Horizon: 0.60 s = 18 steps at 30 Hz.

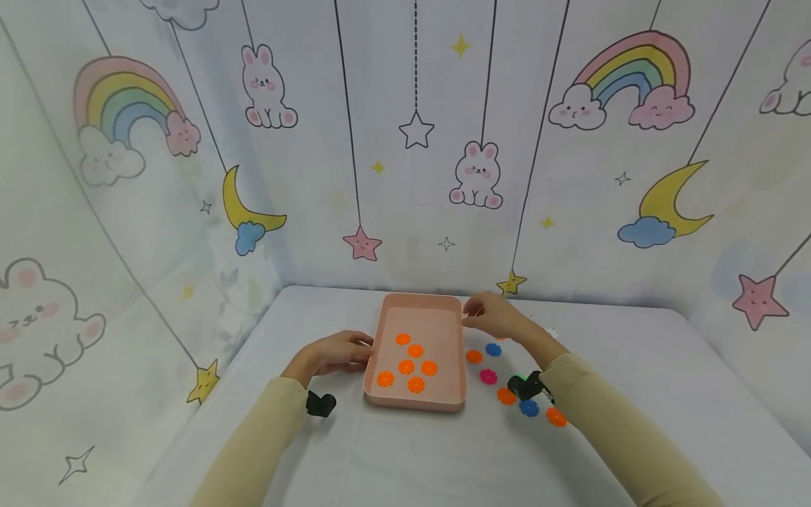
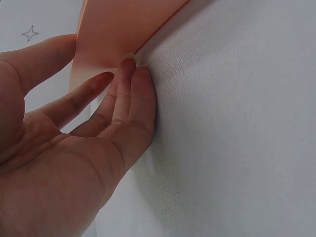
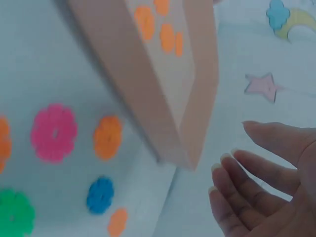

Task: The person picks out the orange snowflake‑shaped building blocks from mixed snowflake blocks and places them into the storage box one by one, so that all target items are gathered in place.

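A pink tray [image 1: 415, 403] lies in the middle of the white table and holds several orange flower discs [image 1: 406, 366]. My left hand [image 1: 338, 351] rests beside its left wall, and in the left wrist view its straight fingertips [image 2: 129, 66] press against that wall [image 2: 113, 34]. My right hand [image 1: 491, 315] hovers by the tray's far right corner. In the right wrist view its fingers [image 3: 247, 173] are relaxed, a small gap away from the corner [image 3: 195, 158], holding nothing.
Loose discs lie to the right of the tray: orange [image 1: 474, 356], blue [image 1: 493, 349], pink [image 1: 488, 377], and more orange and blue near my right forearm. A green disc [image 3: 15, 215] shows in the right wrist view. Printed fabric walls enclose the table's back and sides.
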{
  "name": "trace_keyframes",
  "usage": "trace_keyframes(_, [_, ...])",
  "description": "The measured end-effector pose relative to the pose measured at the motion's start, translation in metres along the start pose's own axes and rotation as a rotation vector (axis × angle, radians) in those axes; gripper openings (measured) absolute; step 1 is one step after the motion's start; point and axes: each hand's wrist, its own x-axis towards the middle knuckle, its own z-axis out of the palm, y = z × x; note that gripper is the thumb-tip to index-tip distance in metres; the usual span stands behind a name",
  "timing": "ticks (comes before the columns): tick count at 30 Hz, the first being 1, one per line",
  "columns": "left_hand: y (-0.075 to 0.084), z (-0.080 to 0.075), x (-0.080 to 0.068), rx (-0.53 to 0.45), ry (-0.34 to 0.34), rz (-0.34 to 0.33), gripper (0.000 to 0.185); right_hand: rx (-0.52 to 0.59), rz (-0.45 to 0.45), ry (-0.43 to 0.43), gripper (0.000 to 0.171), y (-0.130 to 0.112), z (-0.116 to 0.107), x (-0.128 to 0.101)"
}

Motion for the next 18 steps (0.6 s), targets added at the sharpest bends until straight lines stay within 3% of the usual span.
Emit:
trace_keyframes(5, [0.001,0.000,-0.001,0.007,0.003,-0.001,0.046,0.008,0.021,0.030,0.031,0.029,-0.014,-0.007])
trace_keyframes(12, [0.003,0.000,0.000,0.007,0.003,-0.001,0.046,-0.015,0.045,0.055,0.034,0.080,-0.014,-0.004])
trace_keyframes(18, [0.002,0.001,0.000,-0.001,0.007,-0.010,0.046,0.001,0.188,0.004,0.036,0.101,-0.004,-0.002])
